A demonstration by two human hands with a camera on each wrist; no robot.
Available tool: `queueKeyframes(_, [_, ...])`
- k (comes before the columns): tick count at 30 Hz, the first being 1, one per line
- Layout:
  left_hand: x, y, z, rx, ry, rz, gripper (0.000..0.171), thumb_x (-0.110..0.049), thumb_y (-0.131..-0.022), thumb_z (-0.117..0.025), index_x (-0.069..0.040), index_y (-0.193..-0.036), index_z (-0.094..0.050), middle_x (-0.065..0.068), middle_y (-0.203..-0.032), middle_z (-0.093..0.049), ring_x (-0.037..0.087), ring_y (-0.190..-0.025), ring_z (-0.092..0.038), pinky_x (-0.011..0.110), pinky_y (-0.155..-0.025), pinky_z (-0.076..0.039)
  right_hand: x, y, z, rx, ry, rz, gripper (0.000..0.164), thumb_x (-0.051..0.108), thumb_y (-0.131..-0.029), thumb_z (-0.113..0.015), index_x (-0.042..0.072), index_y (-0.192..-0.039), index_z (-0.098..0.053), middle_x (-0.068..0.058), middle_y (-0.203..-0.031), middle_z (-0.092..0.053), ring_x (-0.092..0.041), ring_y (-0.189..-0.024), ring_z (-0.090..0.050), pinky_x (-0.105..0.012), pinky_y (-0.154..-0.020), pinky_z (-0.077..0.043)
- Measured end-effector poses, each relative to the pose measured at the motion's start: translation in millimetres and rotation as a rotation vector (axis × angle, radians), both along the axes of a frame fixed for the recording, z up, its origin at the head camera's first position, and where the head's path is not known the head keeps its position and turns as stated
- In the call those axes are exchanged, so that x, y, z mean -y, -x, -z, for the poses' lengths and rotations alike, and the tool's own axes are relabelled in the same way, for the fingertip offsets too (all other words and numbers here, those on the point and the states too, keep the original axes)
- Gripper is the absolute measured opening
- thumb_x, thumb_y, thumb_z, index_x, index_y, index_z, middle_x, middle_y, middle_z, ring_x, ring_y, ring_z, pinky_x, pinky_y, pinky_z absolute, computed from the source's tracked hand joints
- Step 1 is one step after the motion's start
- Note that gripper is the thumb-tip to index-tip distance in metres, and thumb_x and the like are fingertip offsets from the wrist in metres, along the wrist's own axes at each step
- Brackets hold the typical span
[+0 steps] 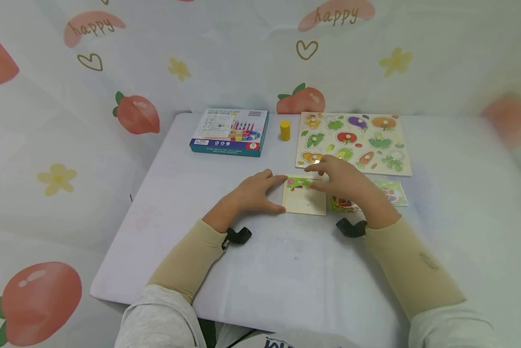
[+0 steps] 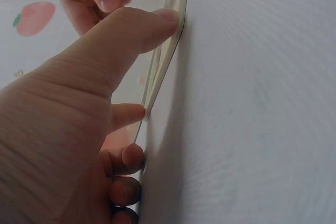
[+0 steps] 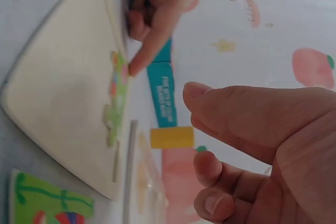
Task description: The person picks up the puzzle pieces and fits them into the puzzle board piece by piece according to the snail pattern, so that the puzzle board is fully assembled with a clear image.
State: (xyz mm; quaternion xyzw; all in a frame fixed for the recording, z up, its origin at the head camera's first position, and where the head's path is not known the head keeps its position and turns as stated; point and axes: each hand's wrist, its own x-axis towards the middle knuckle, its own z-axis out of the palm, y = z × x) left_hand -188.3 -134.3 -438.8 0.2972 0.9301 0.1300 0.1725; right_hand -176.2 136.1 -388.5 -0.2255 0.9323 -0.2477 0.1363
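A small square wooden puzzle board (image 1: 305, 202) lies on the table, with a green picture strip (image 3: 118, 98) set along its far edge. My left hand (image 1: 256, 192) is at the board's left side, index finger and thumb extended to touch its two left corners; the other fingers curl beside it in the left wrist view. Over the board's right side hovers my right hand (image 1: 343, 180), its thumb and fingers apart with nothing visible between them. Picture pieces (image 1: 344, 205) lie right of the board, partly hidden under that hand, and another piece (image 1: 392, 193) lies farther right.
Behind the hands lies a large vegetable peg puzzle (image 1: 369, 145), close to the right hand. A yellow cylinder (image 1: 285, 130) stands to its left, next to a flat teal-edged box (image 1: 230, 133). A printed cloth (image 1: 243, 58) hangs behind the table (image 1: 286, 270).
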Motion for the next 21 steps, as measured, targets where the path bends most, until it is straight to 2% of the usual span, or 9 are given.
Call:
queueKeyframes(3, [0.1,-0.3,0.0,0.010,0.003,-0.005,0.094,-0.063,-0.081,-0.078,-0.027,-0.159,-0.041,0.001,-0.109,-0.046,0.016,-0.096,-0.047,0.032,-0.079,-0.041,-5.7,-2.3,-6.5,-0.025,0.007,0.002,0.044,0.025,-0.096,-0.071,0.012,-0.137,-0.066,-0.016,-0.114,-0.059,-0.032,-0.102,-0.058,-0.049,-0.089,-0.047])
queueKeyframes(7, [0.1,-0.7,-0.2,0.009,0.009,-0.004,0.094,-0.063,-0.080,-0.078,-0.027,-0.159,-0.041,0.001,-0.109,-0.046,0.016,-0.096,-0.047,0.032,-0.078,-0.041,-11.9,-6.2,-17.4,-0.060,0.009,0.019,0.044,0.026,-0.095,-0.075,0.012,-0.136,-0.067,-0.014,-0.112,-0.059,-0.030,-0.099,-0.058,-0.048,-0.085,-0.048])
queueKeyframes(15, [-0.2,-1.7,-1.7,0.010,0.004,-0.004,0.095,-0.063,-0.080,-0.079,-0.026,-0.159,-0.041,0.001,-0.108,-0.047,0.016,-0.096,-0.047,0.031,-0.077,-0.041,-28.0,-14.1,-39.6,-0.072,0.055,0.077,0.046,0.027,-0.094,-0.076,0.013,-0.137,-0.066,-0.013,-0.119,-0.059,-0.032,-0.105,-0.057,-0.052,-0.090,-0.045])
queueKeyframes(21, [0.0,-1.2,-3.0,0.011,-0.006,-0.003,0.095,-0.062,-0.080,-0.079,-0.025,-0.159,-0.041,0.001,-0.108,-0.047,0.017,-0.095,-0.047,0.032,-0.077,-0.041,-41.2,-15.9,-47.8,-0.100,0.067,0.091,0.044,0.024,-0.093,-0.077,0.010,-0.134,-0.067,-0.014,-0.113,-0.059,-0.030,-0.093,-0.051,-0.044,-0.077,-0.043])
